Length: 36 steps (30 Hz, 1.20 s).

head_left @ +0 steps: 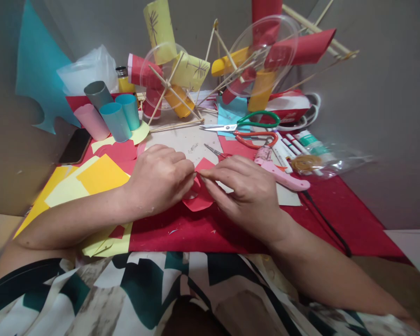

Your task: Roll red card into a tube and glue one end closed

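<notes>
Red paper piece [203, 201]: lies at the near middle of the desk [357, 214], between the two hands and partly hidden under their fingers.
Left hand [161, 182]: curled, its grip pinching the red paper piece from the left; the thumb is mostly hidden.
Right hand [243, 191]: comes in from the right, its grip pinching the same piece between thumb and forefinger, the fingertips just beside those of the left hand.
Small scissors [214, 150]: just beyond the right hand, blades toward the far left.
Glue gun [283, 177]: pink, right of the right hand, with a black cord running to the near right.
Large scissors [227, 127]: farther off, blades pointing left.
Yellow sheets [103, 175]: overlapping, left of the left hand; a phone [75, 146] lies beyond them.
Paper tubes [115, 122]: four, standing at the far left.
Wheels [262, 53]: two, at the far side, each a clear disc with red and yellow paper tubes.
Markers [289, 147]: at the right, near rubber bands [306, 164].
</notes>
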Tool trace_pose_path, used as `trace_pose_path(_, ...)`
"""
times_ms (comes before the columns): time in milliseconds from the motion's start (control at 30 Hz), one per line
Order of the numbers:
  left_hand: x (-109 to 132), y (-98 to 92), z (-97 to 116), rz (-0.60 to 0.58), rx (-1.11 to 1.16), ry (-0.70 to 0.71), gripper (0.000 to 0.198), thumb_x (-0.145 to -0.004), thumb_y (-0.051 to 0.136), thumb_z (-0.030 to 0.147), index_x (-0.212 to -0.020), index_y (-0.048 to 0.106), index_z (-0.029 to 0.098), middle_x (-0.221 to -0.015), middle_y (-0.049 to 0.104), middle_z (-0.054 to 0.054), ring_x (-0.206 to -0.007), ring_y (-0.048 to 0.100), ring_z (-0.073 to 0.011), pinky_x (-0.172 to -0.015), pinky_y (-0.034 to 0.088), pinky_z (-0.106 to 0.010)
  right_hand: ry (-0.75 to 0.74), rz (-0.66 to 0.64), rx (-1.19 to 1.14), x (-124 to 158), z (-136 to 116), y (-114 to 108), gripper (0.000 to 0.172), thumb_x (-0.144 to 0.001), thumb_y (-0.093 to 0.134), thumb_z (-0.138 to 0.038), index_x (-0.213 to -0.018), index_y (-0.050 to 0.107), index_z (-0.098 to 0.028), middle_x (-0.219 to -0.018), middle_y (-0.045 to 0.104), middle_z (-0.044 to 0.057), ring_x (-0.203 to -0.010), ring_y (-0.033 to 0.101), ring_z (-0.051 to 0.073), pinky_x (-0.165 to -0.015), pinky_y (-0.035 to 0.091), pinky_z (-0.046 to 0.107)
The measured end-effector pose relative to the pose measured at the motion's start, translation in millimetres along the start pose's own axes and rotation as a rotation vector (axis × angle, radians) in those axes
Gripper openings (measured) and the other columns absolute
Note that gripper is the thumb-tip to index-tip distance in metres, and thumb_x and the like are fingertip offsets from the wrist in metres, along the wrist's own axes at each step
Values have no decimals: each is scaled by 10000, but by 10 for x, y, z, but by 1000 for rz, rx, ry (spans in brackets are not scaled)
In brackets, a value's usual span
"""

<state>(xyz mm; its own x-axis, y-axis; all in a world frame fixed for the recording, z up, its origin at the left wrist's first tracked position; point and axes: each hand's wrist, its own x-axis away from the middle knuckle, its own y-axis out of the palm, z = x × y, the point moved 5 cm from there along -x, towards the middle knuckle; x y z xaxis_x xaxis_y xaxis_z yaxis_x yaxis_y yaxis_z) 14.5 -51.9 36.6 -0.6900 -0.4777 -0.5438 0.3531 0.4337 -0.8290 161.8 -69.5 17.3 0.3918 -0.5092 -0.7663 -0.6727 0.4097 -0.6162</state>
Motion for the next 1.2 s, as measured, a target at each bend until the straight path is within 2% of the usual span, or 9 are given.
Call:
trace_pose_path(167, -1, -12, 20, 38, -17, 24, 244, -927, 532, 195, -711, 642, 161, -655, 663, -37, -636, 603, -176, -621, 421, -317, 38, 5, -32, -10, 17, -11, 74, -907, 651, -171, -936, 717, -188, -808, 735, 57, -749, 674, 198, -693, 535, 337)
trace_pose_path(300, -4, -27, 29, 64, -18, 36, 248, -922, 537, 190, -697, 635, 160, -643, 650, -33, -625, 585, -169, -619, 415, -314, 54, 9, -4, -9, 28, -27, 62, -902, 658, -172, -904, 719, -185, -803, 738, 57, -742, 680, 201, -677, 529, 337)
trace_pose_path(500, -2, -12, 26, 28, -14, 14, 233, -948, 549, 282, -805, 688, 161, -752, 703, -44, -687, 614, -183, -635, 421, -324, 25, -25, 19, -3, 23, -19, 114, -910, 625, -147, -859, 709, -204, -756, 728, 38, -698, 657, 187, -649, 528, 332)
trace_pose_path(667, 10, 0, 45, 35, 6, 41, 260, -958, 537, 213, -743, 679, 178, -732, 703, -25, -672, 603, -165, -620, 384, -318, -1, -22, -7, -10, 0, -12, 115, -905, 629, -138, -856, 722, -184, -752, 734, 49, -688, 655, 191, -657, 550, 353)
trace_pose_path(767, 8, -15, 25, 41, 8, 29, 264, -961, 538, 225, -735, 667, 180, -726, 695, -29, -668, 592, -160, -622, 387, -318, 29, 14, -73, -25, 3, -52, 88, -914, 652, -185, -937, 736, -201, -807, 752, 49, -739, 685, 192, -690, 559, 351)
trace_pose_path(933, -3, -80, -3, 143, -88, 28, 261, -955, 554, 237, -719, 652, 187, -689, 671, -21, -662, 575, -164, -649, 407, -327, 82, 115, -97, -43, 20, -160, 136, -883, 720, -226, -1017, 735, -210, -871, 766, 72, -792, 705, 212, -725, 551, 368)
trace_pose_path(1033, -6, -101, 7, 202, -154, 52, 245, -945, 576, 237, -715, 640, 185, -674, 660, -21, -663, 567, -169, -662, 413, -328, 87, 116, -69, -42, 28, -155, 110, -883, 717, -226, -991, 735, -212, -852, 766, 65, -771, 703, 214, -707, 547, 370)
trace_pose_path(1200, -4, -88, 18, 222, -201, 66, 232, -941, 572, 236, -717, 623, 199, -682, 668, -17, -649, 559, -170, -664, 424, -337, 95, 92, -42, -31, 53, -83, 68, -902, 690, -236, -953, 731, -220, -837, 767, 46, -759, 701, 201, -692, 544, 354)
